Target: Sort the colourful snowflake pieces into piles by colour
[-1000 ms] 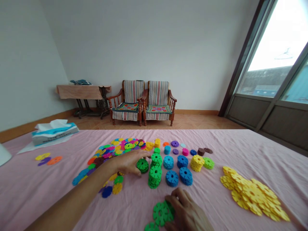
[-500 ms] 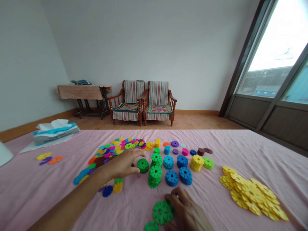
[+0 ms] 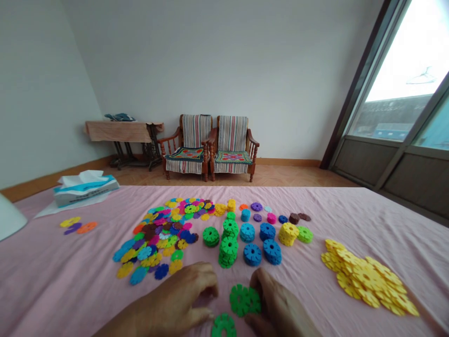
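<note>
My left hand [image 3: 189,297] is low over the pink cloth, thumb and fingers apart, with nothing between them. To its right, my right hand [image 3: 278,306] has its thumb and fingers around the right edge of overlapping green notched plastic discs [image 3: 240,299]. Another green disc [image 3: 223,324] lies between the hands at the bottom edge. Beyond them stand green disc stacks [image 3: 228,248], a darker green stack [image 3: 211,236], blue stacks [image 3: 252,253] and a yellow stack [image 3: 289,232]. The right hand partly hides the discs it grips.
A mixed heap of coloured discs [image 3: 154,243] spreads at left; a yellow pile [image 3: 366,276] lies at right. Small stacks line the back, including a purple disc [image 3: 257,206]. A tissue box [image 3: 86,191] sits at far left. Two wooden armchairs [image 3: 233,140] stand beyond the table.
My left hand has come back from beside the darker green stack toward the front, near the loose green discs. My right hand stays at the green discs. The view has shifted slightly.
</note>
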### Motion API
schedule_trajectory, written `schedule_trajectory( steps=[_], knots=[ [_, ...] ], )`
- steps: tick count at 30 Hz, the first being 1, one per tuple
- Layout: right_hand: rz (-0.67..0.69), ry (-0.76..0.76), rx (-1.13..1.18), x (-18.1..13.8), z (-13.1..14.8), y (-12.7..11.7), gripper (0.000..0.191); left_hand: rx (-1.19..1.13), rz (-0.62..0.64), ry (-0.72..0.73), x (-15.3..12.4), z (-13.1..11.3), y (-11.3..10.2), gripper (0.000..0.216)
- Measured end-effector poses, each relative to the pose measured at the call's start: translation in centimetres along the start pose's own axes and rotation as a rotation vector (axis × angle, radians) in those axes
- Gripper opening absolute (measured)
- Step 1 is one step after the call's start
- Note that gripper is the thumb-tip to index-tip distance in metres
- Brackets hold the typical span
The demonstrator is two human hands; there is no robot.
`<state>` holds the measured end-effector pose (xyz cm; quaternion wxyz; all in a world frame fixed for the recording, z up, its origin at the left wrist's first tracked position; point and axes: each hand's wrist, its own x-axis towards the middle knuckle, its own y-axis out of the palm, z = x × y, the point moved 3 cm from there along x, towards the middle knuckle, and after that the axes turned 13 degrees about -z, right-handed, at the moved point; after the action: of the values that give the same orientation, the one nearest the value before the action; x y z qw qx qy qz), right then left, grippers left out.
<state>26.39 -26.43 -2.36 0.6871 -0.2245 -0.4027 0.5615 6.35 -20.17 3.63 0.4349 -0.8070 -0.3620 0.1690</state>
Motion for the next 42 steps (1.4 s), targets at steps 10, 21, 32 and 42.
schedule_trajectory(
  steps=[10,21,32,42],
  knots=[
    [-0.011,0.163,0.311,1.3,0.6,-0.7,0.022,-0.189,0.016,-0.151,1.4,2.8,-0.3,0.011],
    [0.131,0.031,-0.032,1.0,2.3,0.2,0.034,-0.177,-0.031,-0.132,1.3,2.7,0.1,0.015],
    [0.229,0.042,0.033,1.3,2.7,-0.3,0.067,-0.195,-0.059,-0.121,1.4,3.1,0.3,0.013],
    [0.473,0.057,-0.186,3.3,5.9,-1.8,0.055,-0.306,-0.531,-0.228,2.3,6.0,-0.4,0.021]
  ],
)
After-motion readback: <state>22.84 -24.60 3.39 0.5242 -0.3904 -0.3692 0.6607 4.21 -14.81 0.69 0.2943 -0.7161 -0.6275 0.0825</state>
